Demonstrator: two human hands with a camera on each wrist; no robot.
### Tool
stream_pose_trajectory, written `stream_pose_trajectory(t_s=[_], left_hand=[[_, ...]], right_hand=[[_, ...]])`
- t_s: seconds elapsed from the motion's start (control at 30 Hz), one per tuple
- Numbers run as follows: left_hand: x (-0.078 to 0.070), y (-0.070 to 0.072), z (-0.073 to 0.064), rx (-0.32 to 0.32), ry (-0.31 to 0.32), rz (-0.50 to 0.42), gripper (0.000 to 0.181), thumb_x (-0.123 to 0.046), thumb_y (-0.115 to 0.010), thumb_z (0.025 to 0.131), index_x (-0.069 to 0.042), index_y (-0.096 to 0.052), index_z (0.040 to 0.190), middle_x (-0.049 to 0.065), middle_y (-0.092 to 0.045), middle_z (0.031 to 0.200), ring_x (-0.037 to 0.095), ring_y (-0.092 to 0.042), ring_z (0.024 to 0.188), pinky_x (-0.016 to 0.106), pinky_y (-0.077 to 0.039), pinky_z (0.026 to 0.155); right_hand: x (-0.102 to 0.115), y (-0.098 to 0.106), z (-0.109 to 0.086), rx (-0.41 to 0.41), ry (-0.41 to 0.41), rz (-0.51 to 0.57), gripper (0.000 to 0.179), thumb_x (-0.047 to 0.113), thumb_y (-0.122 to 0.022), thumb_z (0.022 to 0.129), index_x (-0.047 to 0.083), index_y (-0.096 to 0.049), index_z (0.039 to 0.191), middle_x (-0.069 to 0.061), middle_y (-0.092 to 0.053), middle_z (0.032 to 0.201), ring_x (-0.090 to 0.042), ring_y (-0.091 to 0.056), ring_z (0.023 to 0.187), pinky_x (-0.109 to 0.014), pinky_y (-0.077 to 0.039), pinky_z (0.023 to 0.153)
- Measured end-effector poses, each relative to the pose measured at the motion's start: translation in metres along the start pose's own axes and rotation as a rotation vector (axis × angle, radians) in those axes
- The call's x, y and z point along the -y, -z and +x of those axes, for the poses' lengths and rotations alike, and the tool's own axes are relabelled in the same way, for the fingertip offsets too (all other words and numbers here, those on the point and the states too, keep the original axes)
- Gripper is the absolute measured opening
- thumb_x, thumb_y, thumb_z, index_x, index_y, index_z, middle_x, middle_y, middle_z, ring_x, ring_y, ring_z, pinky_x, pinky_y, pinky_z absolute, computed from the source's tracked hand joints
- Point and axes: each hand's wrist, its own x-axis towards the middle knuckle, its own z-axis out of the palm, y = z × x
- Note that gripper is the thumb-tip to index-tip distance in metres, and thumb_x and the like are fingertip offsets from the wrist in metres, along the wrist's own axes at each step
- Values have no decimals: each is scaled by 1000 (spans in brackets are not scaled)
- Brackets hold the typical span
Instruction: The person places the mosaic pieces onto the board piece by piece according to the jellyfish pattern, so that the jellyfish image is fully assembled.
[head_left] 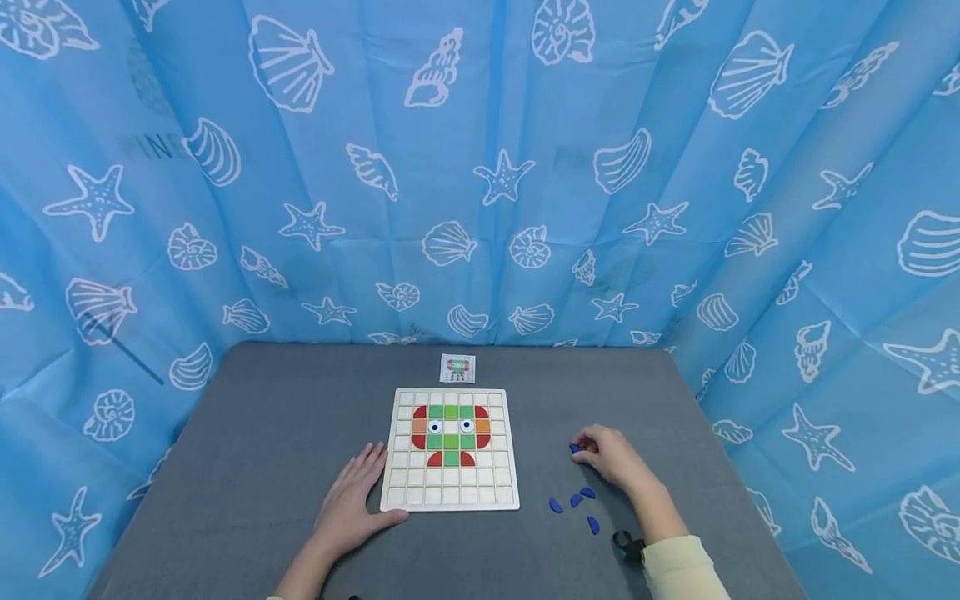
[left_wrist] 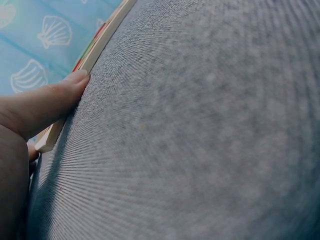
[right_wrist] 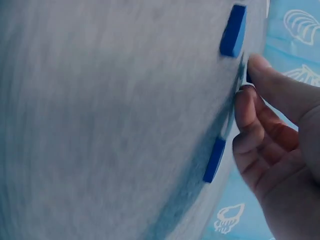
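A square wooden grid board [head_left: 450, 497] lies on the grey table, with red, green and orange tiles and two eye discs forming a figure. My left hand [head_left: 351, 508] rests at its near left corner. The straight fingers lie along the left side, and the thumb [left_wrist: 55, 100] touches the near edge. To the right of the board, my right hand [head_left: 611, 457] pinches a blue half-round tile [head_left: 575, 448] between thumb and fingertips, just over the cloth. In the right wrist view that tile is mostly hidden by the thumb. Several loose blue half-round tiles [head_left: 556, 505] lie nearer the front.
Behind the board lies a small picture card [head_left: 457, 368] with a coloured figure on it. The table [head_left: 300, 417] has a grey cloth surface. A blue curtain [head_left: 480, 208] with white shell prints hangs behind and at both sides. A black strap [head_left: 627, 547] is by the right wrist.
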Motion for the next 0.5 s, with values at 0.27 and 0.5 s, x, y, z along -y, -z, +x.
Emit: stream_pose_trajectory(t_s=[0.27,0.5], left_hand=[[-1,1,0,6,9,-8,116,-80,-70,70,-15,-33,159,3,-28,166,28,-20,156,51,-17,124],[-3,3,0,-5,-9,8,116,-80,-70,71,-12,-35,158,6,-31,165,31,-23,155,52,-20,124]], right_hand=[[33,-11,-3,-127,101,47,18,11,-79,87,9,-76,104,2,-68,89,-8,-59,76,-32,-54,71],[77,-26,-8,-163,137,98,18,11,-79,86,10,-77,104,2,-69,90,-6,-60,76,-30,-56,71]])
